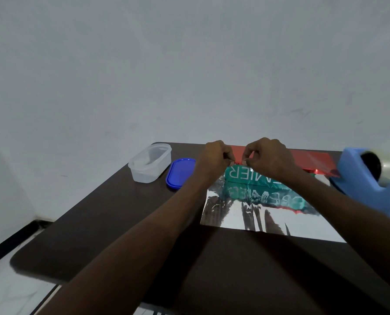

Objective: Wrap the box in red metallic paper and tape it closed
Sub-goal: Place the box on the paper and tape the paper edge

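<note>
Centrally, item one: a teal rectangular cardboard box with white lettering (253, 176), lying flat on the dark brown worktop (125, 223) atop a sheet of red metallic wrapping paper (312, 159). Position: directly ahead of the person, toward the far edge of the worktop, its long axis running left to right across the view. The lettering reads upside down from the camera. The paper's silver reverse side faces up on the near side and mirrors the box's print; its red face shows beyond the box, where the far edge is lifted toward the box top.

Item two: the left hand (216, 159) and right hand (267, 158), both at the far top edge of the box, just beside one another and about equally near to it. Both have fingers curled in a pinch at the paper's red edge; whether a piece of tape sits between the fingertips is too small to tell.

Item three: a blue plastic tape dispenser with a roll of clear tape (375, 176), at the right, nearer the right hand.

Item four: a clear oval plastic container (149, 163) and a blue oval plastic lid (180, 172), lying just beside each other at the left, well apart from the box.
</note>
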`<state>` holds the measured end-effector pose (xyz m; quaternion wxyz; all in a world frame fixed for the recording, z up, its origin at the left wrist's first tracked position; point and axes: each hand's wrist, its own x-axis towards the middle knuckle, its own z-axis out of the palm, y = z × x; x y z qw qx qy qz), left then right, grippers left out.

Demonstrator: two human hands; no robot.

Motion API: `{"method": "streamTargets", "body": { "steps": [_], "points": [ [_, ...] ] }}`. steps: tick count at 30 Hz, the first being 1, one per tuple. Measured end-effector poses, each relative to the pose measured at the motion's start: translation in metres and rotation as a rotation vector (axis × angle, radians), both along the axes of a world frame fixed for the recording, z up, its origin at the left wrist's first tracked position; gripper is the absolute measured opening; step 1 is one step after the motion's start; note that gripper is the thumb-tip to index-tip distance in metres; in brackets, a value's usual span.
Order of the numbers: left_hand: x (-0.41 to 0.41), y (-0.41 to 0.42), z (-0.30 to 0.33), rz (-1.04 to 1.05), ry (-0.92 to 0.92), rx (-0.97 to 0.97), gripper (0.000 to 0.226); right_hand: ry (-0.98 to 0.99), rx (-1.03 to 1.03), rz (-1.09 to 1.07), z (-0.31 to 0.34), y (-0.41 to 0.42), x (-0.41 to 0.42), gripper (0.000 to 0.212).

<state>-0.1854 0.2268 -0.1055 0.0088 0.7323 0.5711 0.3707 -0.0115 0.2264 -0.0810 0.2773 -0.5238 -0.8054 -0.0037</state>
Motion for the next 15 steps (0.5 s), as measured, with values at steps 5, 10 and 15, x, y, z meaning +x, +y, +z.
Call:
{"method": "streamTargets", "body": {
  "steps": [5,10,15],
  "points": [
    [0.006,-0.003,0.003,-0.011,-0.046,-0.014,0.01,0.024,0.024,-0.024,0.0,-0.001,0.008,0.003],
    [0.014,-0.006,0.002,-0.015,-0.054,-0.002,0.007,0.009,0.048,-0.003,-0.004,0.0,0.017,0.007],
    [0.015,-0.007,0.003,-0.019,-0.043,0.005,0.007,-0.004,0.064,0.014,-0.007,0.003,0.018,0.007]
  ]
}}
